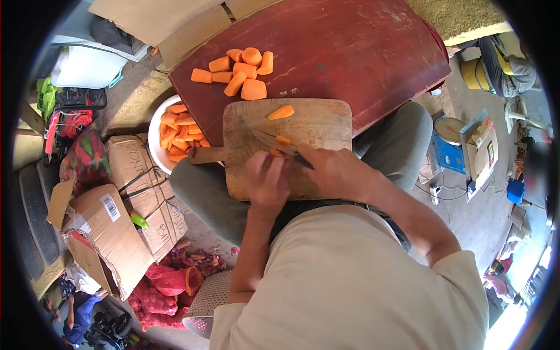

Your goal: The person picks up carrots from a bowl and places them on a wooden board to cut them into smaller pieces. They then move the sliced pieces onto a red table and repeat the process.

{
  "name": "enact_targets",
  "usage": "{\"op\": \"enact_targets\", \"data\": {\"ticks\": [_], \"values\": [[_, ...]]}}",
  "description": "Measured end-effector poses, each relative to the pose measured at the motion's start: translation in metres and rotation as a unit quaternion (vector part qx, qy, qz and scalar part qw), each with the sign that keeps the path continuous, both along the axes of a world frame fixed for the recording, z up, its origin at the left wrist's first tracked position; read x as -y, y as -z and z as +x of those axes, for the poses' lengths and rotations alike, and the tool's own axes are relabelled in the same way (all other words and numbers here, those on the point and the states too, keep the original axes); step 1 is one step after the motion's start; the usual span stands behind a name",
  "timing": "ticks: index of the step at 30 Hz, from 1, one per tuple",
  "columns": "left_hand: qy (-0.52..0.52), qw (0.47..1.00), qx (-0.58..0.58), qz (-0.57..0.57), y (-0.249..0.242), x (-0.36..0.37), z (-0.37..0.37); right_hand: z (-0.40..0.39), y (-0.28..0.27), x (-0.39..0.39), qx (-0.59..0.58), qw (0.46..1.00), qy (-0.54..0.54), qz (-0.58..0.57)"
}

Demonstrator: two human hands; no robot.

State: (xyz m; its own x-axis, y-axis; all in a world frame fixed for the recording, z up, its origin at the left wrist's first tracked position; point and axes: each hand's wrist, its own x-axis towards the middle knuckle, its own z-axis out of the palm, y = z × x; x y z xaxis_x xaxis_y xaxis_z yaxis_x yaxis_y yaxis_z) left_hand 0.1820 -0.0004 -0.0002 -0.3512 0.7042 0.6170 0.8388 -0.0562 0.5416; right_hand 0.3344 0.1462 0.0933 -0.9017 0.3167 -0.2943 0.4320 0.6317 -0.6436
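My right hand (338, 172) is wrapped round the dark handle of a knife (269, 139). Its blade points up and left across the wooden chopping board (245, 125), at a small carrot piece (283, 140). Close under the blade, my left hand (267, 181) has its fingers curled down on a carrot piece (276, 153), mostly hidden by fingers and blade. Another cut carrot wedge (281, 112) lies by itself near the board's far edge. The board rests across my lap and against the red table.
Several peeled carrot chunks (245, 70) lie on the red table (361, 52). A white basin (154, 137) of cut carrots stands left of the board. Cardboard boxes (111, 227) and red mesh sacks (160, 294) sit at lower left. People are visible at the edges.
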Motion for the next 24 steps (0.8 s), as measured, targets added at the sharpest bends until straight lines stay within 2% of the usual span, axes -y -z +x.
{"op": "enact_targets", "data": {"ticks": [3,7,12,24], "values": [[-0.004,1.0,0.022,0.002,0.001,-0.003,-0.003,0.004,0.008,-0.005,-0.055,0.998,0.024,0.003],[-0.026,0.996,0.08,0.002,0.006,0.001,-0.006,0.008,-0.016,-0.003,-0.029,0.998,0.044,-0.03],[-0.016,0.999,0.044,-0.001,0.001,0.0,-0.008,0.021,-0.057,0.004,-0.047,0.997,0.035,-0.057],[-0.013,0.999,0.041,0.008,0.007,0.001,-0.011,0.018,-0.049,0.013,-0.027,0.999,0.025,-0.025]]}}
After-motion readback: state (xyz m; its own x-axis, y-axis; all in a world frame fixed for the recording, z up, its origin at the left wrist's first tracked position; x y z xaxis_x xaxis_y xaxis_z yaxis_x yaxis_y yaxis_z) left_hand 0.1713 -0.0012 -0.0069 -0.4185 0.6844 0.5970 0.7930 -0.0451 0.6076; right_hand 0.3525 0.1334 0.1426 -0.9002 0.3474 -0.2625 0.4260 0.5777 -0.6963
